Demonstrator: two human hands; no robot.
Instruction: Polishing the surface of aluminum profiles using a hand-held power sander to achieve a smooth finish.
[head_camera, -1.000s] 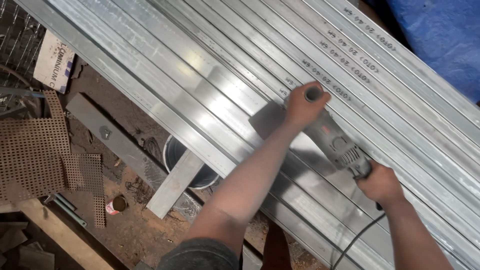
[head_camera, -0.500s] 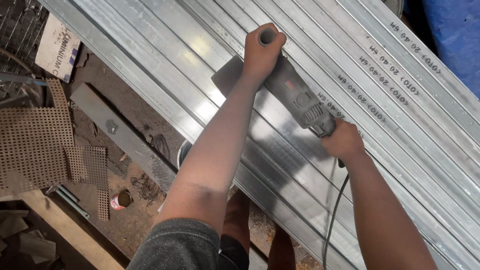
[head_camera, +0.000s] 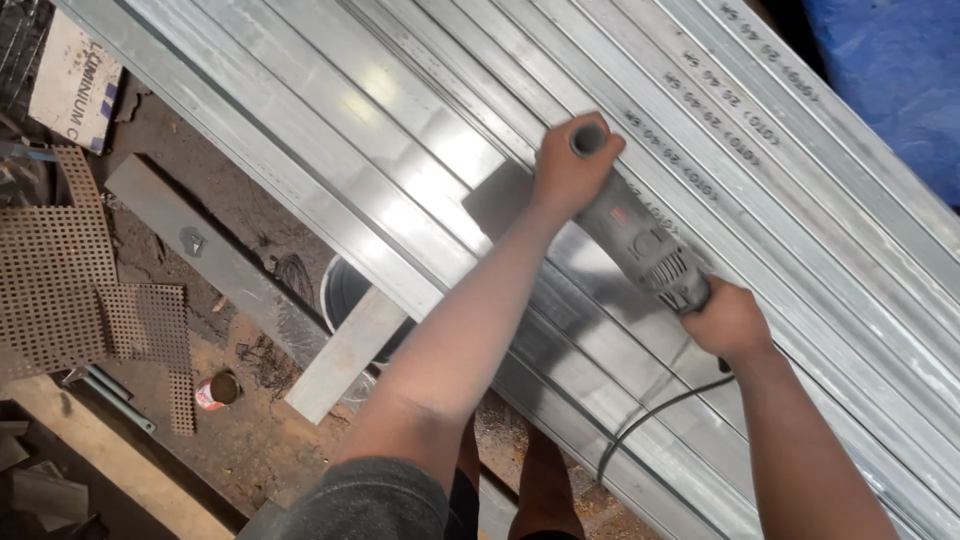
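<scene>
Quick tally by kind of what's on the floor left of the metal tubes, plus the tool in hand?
Angle grinder, held by left hand and right hand: 1
Perforated brown sheets: 2 at least
Small red can: 1
Dark bucket: 1
Flat grey metal bars: 2
Total: 7

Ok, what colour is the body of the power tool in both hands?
Grey, with a black cord; the angle grinder shows best in the head view.
</scene>
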